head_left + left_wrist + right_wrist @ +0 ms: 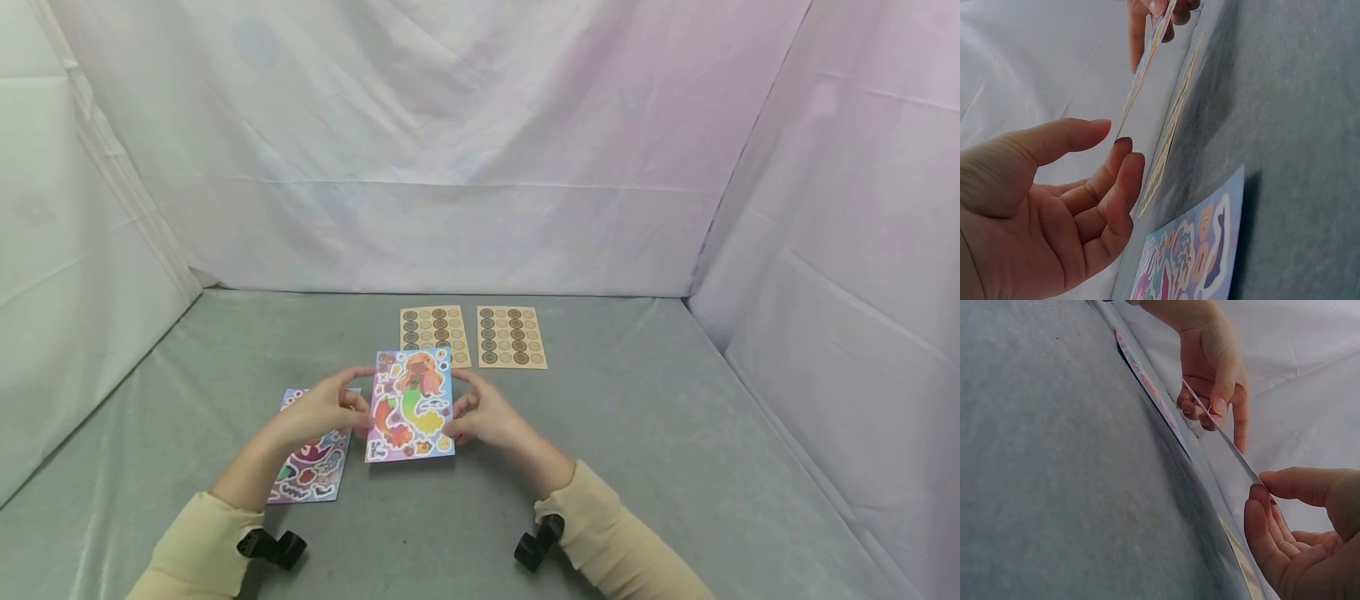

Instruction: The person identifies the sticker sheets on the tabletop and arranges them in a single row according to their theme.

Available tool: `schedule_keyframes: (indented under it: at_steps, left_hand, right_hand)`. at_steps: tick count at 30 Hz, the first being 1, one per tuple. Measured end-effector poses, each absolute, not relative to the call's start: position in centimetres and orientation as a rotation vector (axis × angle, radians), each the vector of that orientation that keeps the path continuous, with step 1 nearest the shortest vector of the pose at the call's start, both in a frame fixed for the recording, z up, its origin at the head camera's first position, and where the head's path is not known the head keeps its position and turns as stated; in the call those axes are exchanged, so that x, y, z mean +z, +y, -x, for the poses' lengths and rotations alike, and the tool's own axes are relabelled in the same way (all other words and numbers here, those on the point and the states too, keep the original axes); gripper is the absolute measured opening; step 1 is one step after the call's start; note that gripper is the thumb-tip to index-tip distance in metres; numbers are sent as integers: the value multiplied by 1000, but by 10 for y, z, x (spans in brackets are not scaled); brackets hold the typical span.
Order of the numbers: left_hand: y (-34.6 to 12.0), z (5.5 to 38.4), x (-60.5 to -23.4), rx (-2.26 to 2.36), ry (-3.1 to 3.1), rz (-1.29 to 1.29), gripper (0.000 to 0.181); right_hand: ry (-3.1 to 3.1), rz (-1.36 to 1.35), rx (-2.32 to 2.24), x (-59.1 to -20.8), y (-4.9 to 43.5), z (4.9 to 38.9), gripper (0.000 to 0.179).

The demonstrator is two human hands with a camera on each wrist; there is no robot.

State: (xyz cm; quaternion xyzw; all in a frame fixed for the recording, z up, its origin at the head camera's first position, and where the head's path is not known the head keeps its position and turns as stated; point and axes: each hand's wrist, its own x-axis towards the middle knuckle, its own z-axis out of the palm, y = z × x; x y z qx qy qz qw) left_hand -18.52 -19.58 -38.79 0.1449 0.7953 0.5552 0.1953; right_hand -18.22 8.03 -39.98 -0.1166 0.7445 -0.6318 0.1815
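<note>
A mermaid sticker sheet (411, 404) in pink, purple and blue is held up above the grey tabletop between both hands. My left hand (333, 408) has its thumb and fingers at the sheet's left edge; in the left wrist view the thumb (1079, 139) and fingertips meet that edge. On the opposite side my right hand (483, 412) pinches the right edge between thumb and fingers, seen close in the right wrist view (1300, 531). Under my left forearm lies a second colourful sticker sheet (318, 467), partly hidden by the hand and wrist.
Two tan sheets of round stickers lie side by side farther back, the left one (433, 321) partly covered by the raised sheet, the right one (512, 337) fully visible. Pale cloth (450, 233) hangs behind and along both sides of the grey-covered table (675, 467).
</note>
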Motion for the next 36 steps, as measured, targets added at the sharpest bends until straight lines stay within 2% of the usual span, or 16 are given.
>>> schedule_keyframes:
  at_steps: [7,19,36]
  left_hand:
    - [-192,185,-391,1484,2323,-338,76]
    - [-185,182,-393,1422,2405,-319,75]
    - [-183,179,-395,1207,2504,-203,66]
  right_hand:
    - [2110,299,-1756,-404,77,182,88]
    - [2108,287,-1724,-411,73,179,87]
    - [2154,325,-1670,-416,69,174,79]
